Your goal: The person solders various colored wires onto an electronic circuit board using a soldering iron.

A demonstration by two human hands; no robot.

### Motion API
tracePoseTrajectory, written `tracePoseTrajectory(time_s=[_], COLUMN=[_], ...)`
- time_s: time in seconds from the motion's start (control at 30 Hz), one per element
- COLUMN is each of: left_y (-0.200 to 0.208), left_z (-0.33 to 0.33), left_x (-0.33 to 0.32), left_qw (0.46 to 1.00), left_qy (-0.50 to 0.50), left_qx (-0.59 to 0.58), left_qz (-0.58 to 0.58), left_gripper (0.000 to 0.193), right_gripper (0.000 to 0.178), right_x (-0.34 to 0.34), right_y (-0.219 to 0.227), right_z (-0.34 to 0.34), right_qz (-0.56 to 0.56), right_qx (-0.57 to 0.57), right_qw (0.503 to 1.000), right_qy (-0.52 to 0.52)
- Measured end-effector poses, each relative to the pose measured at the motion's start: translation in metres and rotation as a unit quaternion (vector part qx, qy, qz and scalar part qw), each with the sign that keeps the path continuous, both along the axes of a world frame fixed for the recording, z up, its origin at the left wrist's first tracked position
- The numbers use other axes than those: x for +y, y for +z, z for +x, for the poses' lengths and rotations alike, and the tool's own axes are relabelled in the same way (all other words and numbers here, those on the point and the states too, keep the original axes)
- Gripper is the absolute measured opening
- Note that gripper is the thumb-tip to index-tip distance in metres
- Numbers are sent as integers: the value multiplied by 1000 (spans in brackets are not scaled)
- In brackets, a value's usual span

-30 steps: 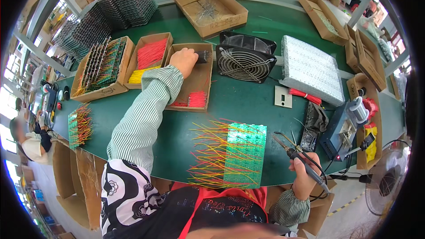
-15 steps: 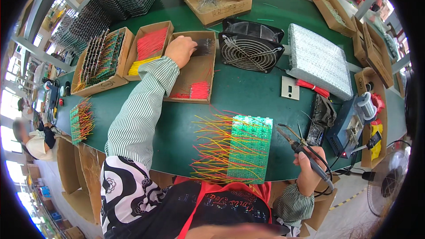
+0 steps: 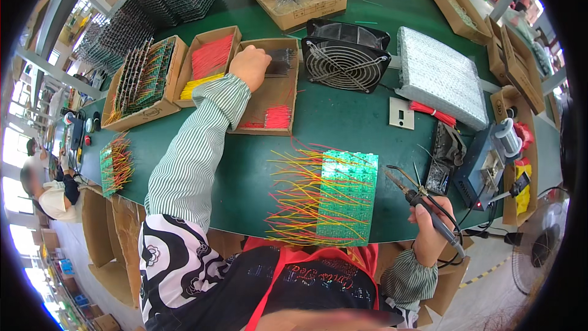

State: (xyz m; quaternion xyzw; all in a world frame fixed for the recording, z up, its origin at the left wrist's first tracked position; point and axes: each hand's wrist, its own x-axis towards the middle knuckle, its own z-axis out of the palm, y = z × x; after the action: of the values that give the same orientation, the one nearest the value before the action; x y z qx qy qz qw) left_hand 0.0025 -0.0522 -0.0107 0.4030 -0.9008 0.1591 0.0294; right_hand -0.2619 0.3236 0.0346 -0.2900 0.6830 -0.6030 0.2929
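Observation:
My left hand [image 3: 251, 66] reaches into a shallow cardboard tray [image 3: 262, 101], its fingers curled beside a pile of thin dark-leaded parts [image 3: 282, 61]. What its fingertips hold, if anything, is hidden. At the tray's near end lies a bundle of short red wires [image 3: 278, 117]. My right hand [image 3: 430, 227] grips a soldering iron [image 3: 442, 228], its tip pointing up and left, to the right of a green circuit board panel [image 3: 347, 199] and apart from it. Red and yellow wires [image 3: 294, 199] fan out leftward from the panel.
Boxes of red wires [image 3: 211, 58] and wired boards [image 3: 144, 79] stand left of the tray. Beyond sit a black fan [image 3: 346, 58] and a bubble-wrapped slab [image 3: 438, 76]. A blue soldering station [image 3: 478, 168] with a solder spool [image 3: 508, 138] is at right. Another wired panel [image 3: 115, 165] lies far left.
The view has shifted slightly. My left hand stays at the tray beside the dark-leaded parts, and my right hand keeps holding the soldering iron in nearly the same place.

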Motion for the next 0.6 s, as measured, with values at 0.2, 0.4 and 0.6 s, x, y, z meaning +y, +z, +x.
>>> tracePoseTrajectory(time_s=[0.2,0.4,0.6], left_y=[7,-7,4], left_z=[-2,5,5], left_x=[10,8,9], left_qw=[1000,995,988], left_qy=[-19,-8,4], left_qx=[4,64,116], left_qz=[6,76,98], left_gripper=[15,17,18], right_gripper=[16,16,17], right_x=[7,10,16], right_y=[1,2,2], right_z=[0,1,0], right_qz=[-11,-13,-21], right_qx=[-8,-21,-31], right_qw=[1000,1000,999], right_qy=[-1,3,9])
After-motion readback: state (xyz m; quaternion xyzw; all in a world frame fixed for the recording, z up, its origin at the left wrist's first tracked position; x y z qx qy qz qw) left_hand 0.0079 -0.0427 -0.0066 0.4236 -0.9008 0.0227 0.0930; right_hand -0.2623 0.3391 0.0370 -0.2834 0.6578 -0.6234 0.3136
